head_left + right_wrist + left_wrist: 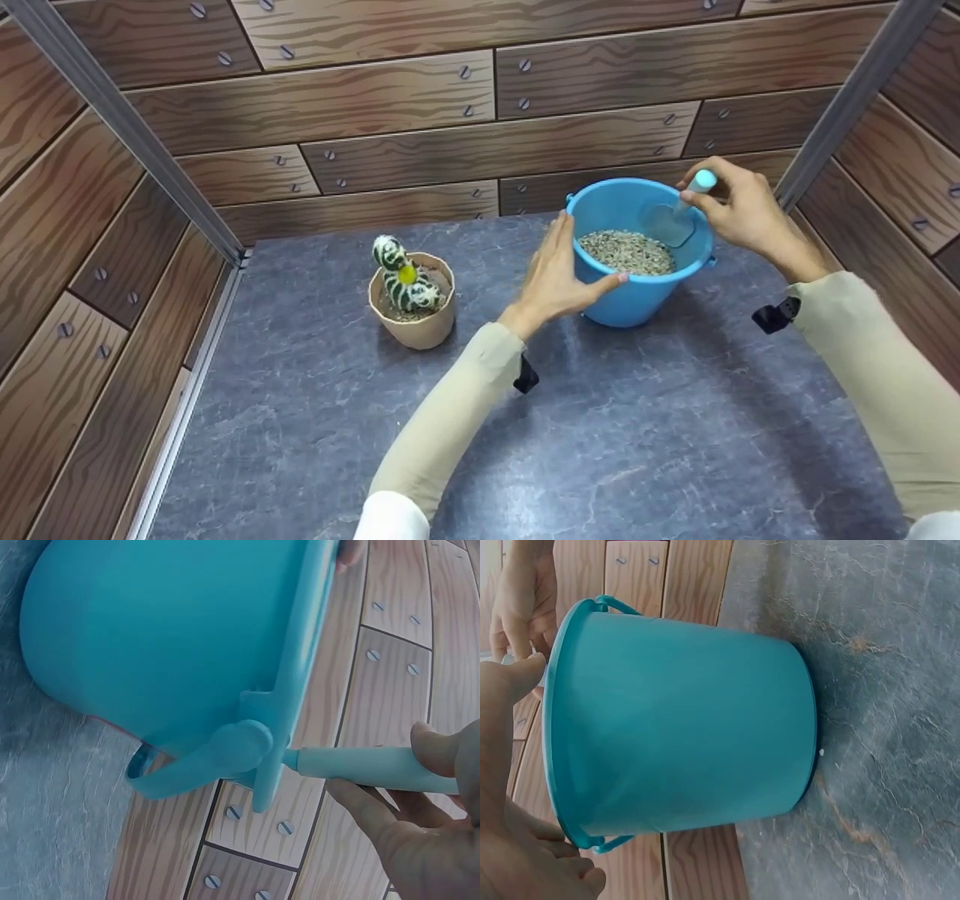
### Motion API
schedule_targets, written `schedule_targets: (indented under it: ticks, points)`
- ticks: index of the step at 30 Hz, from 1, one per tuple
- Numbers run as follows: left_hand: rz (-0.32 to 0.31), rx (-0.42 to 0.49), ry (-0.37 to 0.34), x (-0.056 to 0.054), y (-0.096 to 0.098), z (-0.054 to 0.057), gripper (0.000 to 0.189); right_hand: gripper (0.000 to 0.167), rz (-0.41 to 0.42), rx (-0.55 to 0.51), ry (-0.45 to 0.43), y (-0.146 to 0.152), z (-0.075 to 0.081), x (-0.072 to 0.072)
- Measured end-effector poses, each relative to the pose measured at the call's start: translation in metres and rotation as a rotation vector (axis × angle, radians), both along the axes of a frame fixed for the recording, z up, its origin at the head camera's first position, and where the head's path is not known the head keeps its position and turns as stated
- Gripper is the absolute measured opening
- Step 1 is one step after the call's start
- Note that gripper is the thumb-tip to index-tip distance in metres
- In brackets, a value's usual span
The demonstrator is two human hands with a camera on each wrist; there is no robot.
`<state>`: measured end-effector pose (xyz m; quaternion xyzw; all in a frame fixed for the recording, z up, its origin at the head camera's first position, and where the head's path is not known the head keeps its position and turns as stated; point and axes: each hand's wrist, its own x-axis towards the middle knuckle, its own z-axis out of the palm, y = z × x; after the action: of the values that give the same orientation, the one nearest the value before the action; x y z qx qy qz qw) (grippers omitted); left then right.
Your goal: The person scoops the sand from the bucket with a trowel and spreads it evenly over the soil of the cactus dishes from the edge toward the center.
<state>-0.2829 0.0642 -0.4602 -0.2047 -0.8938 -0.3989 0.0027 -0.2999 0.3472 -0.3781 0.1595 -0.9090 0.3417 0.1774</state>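
Note:
A blue bucket (630, 300) stands on the table, partly filled with grey-beige gravel (628, 252). My left hand (553, 274) rests on its rim, fingers extended along the left side and thumb over the near edge. In the left wrist view the bucket wall (682, 727) lies right beside that hand (525, 855). With thumb and fingers, my right hand (739, 206) grips the pale turquoise handle of a small trowel (703, 181). Its translucent blade (670, 225) is inside the bucket, by the right wall. The right wrist view shows the hand (420, 825) around the handle (367, 765).
A cactus (411, 289) with a yellow spot grows in a beige pot (418, 334) left of the bucket. Wood-patterned panels (375, 97) enclose the dark marbled tabletop (300, 427) at the back and sides. The bucket's handle (187, 769) hangs down outside.

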Motion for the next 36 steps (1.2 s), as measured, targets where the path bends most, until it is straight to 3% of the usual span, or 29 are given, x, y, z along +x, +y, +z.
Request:
schedule_targets:
  ticks: [5, 14, 25, 36]
  points:
    - [0.007, -0.002, 0.008, 0.0, 0.003, -0.002, 0.123, 0.017, 0.027, 0.076, -0.004, -0.001, -0.006, -0.001]
    - [0.024, -0.003, 0.005, 0.001, 0.003, -0.002, 0.124, 0.016, 0.083, 0.09, -0.045, -0.003, -0.013, -0.003]
    - [0.059, -0.09, -0.028, 0.0, 0.007, 0.005, 0.126, 0.019, -0.018, 0.125, -0.058, 0.005, -0.016, -0.009]
    - [0.077, -0.084, -0.033, 0.0, 0.006, 0.007, 0.126, 0.022, -0.02, 0.087, -0.08, 0.005, -0.015, -0.012]
